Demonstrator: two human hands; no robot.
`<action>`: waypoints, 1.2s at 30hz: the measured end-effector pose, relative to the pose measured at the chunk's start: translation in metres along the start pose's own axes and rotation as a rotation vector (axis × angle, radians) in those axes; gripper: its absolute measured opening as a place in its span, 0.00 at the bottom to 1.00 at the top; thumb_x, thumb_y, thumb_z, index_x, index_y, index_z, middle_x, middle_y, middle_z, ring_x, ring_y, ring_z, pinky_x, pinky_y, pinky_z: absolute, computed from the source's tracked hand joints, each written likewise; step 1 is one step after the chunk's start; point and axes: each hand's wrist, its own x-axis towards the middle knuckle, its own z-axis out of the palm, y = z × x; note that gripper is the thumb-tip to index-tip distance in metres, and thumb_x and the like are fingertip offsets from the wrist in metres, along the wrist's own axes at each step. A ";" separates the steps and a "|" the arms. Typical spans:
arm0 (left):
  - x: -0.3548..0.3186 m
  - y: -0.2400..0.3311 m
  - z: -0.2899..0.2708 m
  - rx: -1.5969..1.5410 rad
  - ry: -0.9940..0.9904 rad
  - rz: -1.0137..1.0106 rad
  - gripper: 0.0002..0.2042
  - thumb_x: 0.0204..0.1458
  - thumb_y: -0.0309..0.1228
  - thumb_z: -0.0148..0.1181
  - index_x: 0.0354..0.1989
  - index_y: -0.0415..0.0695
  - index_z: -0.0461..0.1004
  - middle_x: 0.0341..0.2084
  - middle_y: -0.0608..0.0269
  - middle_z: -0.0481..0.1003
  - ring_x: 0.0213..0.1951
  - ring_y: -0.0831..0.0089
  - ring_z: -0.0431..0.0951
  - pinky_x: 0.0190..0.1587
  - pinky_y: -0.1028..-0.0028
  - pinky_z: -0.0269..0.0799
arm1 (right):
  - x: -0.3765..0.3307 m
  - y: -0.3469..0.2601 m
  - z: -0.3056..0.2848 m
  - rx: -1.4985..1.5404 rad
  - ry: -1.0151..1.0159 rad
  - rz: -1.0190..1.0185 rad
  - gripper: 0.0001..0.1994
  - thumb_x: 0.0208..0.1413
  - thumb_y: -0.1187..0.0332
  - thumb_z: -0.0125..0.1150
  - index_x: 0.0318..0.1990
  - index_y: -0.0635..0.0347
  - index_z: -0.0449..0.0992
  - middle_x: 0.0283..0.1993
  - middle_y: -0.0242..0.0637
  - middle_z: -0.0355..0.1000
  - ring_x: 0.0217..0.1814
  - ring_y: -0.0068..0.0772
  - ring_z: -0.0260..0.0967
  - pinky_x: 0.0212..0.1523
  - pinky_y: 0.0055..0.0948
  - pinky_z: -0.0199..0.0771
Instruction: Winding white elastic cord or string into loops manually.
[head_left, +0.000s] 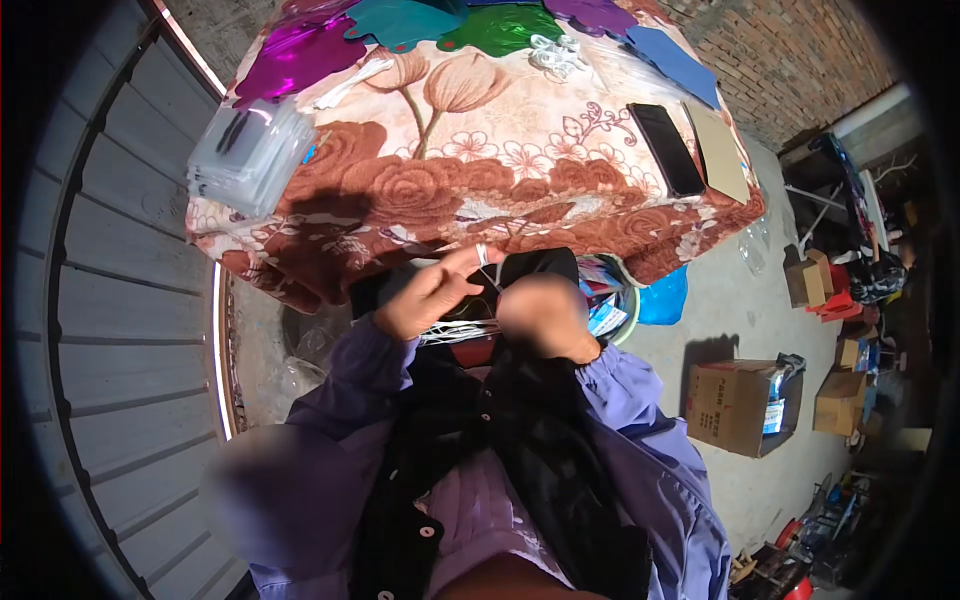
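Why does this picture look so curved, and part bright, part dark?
Head view: the fisheye lens bends the grey slatted wall; sun lights the floral-clothed table, whose near edge lies in shadow; the right hand is blurred, the left hand sharp.

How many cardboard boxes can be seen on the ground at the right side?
4, at least. A large cardboard box stands nearest; a second box is right of it; a third box lies farther back; a small fourth box sits between. More may be hidden in the clutter.
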 end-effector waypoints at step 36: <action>0.002 0.012 -0.004 0.255 -0.041 -0.070 0.18 0.63 0.31 0.40 0.60 0.37 0.58 0.53 0.58 0.67 0.54 0.74 0.66 0.47 0.77 0.66 | 0.003 0.001 0.001 0.051 -0.082 0.053 0.11 0.60 0.68 0.54 0.27 0.65 0.74 0.20 0.29 0.67 0.22 0.17 0.61 0.23 0.22 0.60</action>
